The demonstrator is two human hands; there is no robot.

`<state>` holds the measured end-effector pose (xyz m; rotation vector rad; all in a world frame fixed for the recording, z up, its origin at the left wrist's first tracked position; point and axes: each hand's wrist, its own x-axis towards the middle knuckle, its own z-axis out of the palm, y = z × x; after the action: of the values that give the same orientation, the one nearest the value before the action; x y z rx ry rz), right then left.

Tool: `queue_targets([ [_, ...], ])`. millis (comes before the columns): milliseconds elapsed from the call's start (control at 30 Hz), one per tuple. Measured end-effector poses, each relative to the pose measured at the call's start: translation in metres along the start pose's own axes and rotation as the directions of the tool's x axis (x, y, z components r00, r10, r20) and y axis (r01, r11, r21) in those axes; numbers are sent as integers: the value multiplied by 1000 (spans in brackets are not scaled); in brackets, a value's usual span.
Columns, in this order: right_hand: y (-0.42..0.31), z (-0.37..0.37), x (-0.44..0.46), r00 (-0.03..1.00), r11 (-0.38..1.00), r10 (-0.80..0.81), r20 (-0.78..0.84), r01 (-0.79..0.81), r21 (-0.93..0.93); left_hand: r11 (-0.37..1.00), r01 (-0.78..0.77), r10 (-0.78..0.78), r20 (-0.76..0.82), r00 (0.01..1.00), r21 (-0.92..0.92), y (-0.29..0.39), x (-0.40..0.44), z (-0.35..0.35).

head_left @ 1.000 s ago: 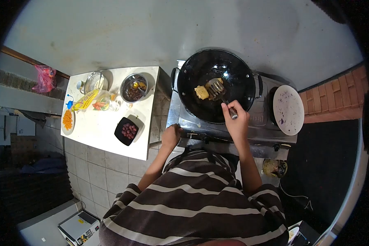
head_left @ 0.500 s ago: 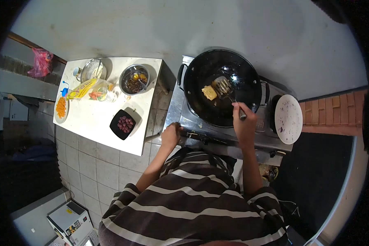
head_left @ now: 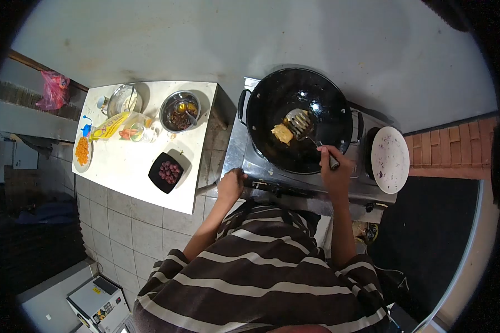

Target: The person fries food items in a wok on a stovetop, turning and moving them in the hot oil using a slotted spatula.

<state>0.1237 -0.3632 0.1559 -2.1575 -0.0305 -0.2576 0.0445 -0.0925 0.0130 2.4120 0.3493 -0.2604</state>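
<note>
My right hand [head_left: 336, 172] is closed around the dark handle of a slotted metal spatula [head_left: 300, 123] inside a black wok [head_left: 272, 94]. The slotted blade lies right beside a golden-yellow fried piece of food [head_left: 282, 134] at the bottom; part of the piece seems to be under or behind the blade. Shiny oil coats the wok around it. The wok sits on a steel gas stove [head_left: 239, 150]. At the stove's front left corner, my left hand [head_left: 230, 185] has its fingers curled over the edge.
A white plate [head_left: 390, 161] with purple bits stands right of the wok. On the white table [head_left: 122, 177] at left are a black dish [head_left: 162, 180] of dark red pieces, a metal bowl [head_left: 165, 115] with a spoon, a yellow-labelled bag [head_left: 112, 126] and a plate of orange shreds [head_left: 83, 152].
The spatula blade has shifted slightly left and down beside the fried piece, and my right hand has moved a little right and down. My left hand stays at the stove's edge.
</note>
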Motion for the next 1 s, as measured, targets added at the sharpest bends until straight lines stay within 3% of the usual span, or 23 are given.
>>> queue_targets([
  [67, -2, -6, -4, 999, 999, 20, 50, -18, -28, 1000, -26, 26, 6, 1000, 6, -3, 0, 1],
  [300, -4, -14, -12, 999, 997, -43, 23, 45, -61, 998, -40, 39, 18, 999, 46, -1, 0, -1],
  [367, 4, -7, -16, 992, 991, -128, -17, 127, -33, 997, -61, 61, 8, 998, 46, -7, 2, 5],
  [500, 5, -3, -21, 994, 993, -110, -28, 109, -43, 996, -68, 67, 16, 998, 52, -14, 5, 10],
  [567, 9, -3, -22, 992, 983, 122, -20, -118, 142, 996, -69, 68, 17, 998, 50, -13, 6, 9],
  [700, 5, -10, -21, 990, 977, 138, -35, -130, 170, 997, -64, 63, 8, 998, 49, -9, 3, 6],
  [800, 3, -15, -22, 993, 982, 119, -10, -117, 149, 998, -60, 60, 1, 998, 33, -8, 2, 5],
  [1000, -3, -20, -25, 993, 997, -69, -92, 72, 31, 995, -77, 77, -3, 997, 58, -10, 3, 6],
])
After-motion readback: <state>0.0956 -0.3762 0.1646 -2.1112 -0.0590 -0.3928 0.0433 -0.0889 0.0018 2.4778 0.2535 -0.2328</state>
